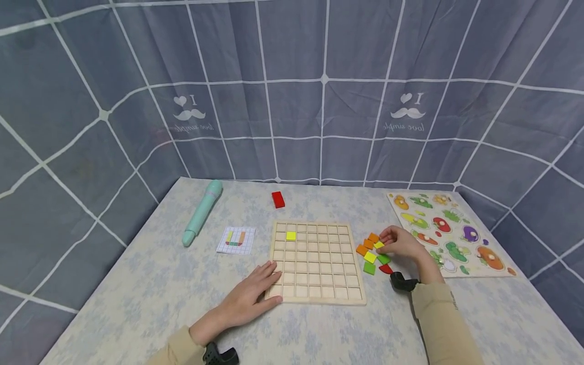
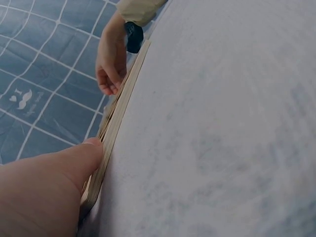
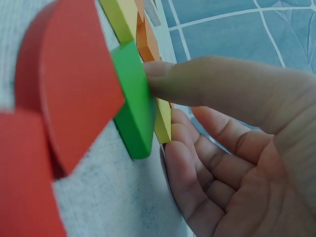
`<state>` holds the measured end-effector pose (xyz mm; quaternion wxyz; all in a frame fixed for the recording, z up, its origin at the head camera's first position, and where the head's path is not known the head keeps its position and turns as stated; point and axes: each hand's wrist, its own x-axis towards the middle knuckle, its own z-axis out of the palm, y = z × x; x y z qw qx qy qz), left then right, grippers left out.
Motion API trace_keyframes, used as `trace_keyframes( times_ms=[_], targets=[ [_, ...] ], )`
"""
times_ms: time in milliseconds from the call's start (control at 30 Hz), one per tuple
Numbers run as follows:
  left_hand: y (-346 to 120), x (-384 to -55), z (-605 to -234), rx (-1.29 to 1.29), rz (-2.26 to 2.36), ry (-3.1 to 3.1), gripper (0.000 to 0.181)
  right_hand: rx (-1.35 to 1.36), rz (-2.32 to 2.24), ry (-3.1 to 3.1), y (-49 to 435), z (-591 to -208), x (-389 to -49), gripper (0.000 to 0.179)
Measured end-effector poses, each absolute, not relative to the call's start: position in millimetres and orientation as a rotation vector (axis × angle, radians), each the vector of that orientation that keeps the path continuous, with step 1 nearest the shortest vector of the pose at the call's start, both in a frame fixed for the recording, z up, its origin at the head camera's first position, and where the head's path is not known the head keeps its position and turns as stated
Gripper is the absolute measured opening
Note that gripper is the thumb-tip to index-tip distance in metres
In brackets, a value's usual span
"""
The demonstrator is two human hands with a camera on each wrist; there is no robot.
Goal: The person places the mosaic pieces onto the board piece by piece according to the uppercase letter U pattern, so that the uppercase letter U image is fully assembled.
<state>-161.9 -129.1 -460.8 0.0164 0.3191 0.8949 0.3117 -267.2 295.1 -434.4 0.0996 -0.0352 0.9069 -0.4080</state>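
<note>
your left hand (image 1: pixel 250 295) lies flat, holding nothing, on the grid board (image 1: pixel 321 264); right of it, your right hand (image 1: pixel 403 243) seems to pinch 1 yellow tile (image 1: pixel 378 245). likely a pick-up; next calls for lifting clear of the green tile (image 3: pixel 133 101).

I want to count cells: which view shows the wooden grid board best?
The head view: most of the wooden grid board shows from above. The left wrist view shows mainly its edge; the right wrist view, nothing recognizable.

Flat wooden grid board (image 1: pixel 315 263), yellow tile (image 1: pixel 291 235) inside, coloured pieces (image 1: pixel 370 257) alongside
</note>
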Motion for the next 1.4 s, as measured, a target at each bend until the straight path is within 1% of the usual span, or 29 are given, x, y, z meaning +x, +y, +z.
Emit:
trace_keyframes(
  times_ms=[167, 600, 933, 1067, 1233, 1400],
  targets=[
    [-129.6, -160.8, -463.5, 0.988, 0.949, 2.789, 0.063, -0.116, -1.209, 2.681, 295.2, -435.5, -264.4, 0.039],
    [-127.7, -164.0, -461.6, 0.989, 0.948, 2.773, 0.063, -0.093, -1.162, 2.714, 296.2, -436.0, -263.4, 0.037],
    [-125.9, -164.2, -463.1, 1.000, 0.953, 2.778, 0.063, -0.116, -1.128, 2.714, 297.3, -427.1, -258.7, 0.036],
    [-126.4, -163.3, -463.2, 1.003, 0.951, 2.777, 0.063, -0.169, -1.140, 2.743, 294.9, -420.8, -259.3, 0.036],
    [-128.4, -162.7, -461.8, 0.996, 0.967, 2.764, 0.063, -0.310, -1.193, 2.758, 288.7, -412.4, -260.4, 0.035],
    [-129.7, -163.1, -461.5, 1.002, 0.960, 2.778, 0.062, -0.369, -1.213, 2.738, 280.7, -405.7, -259.3, 0.033]
  ],
)
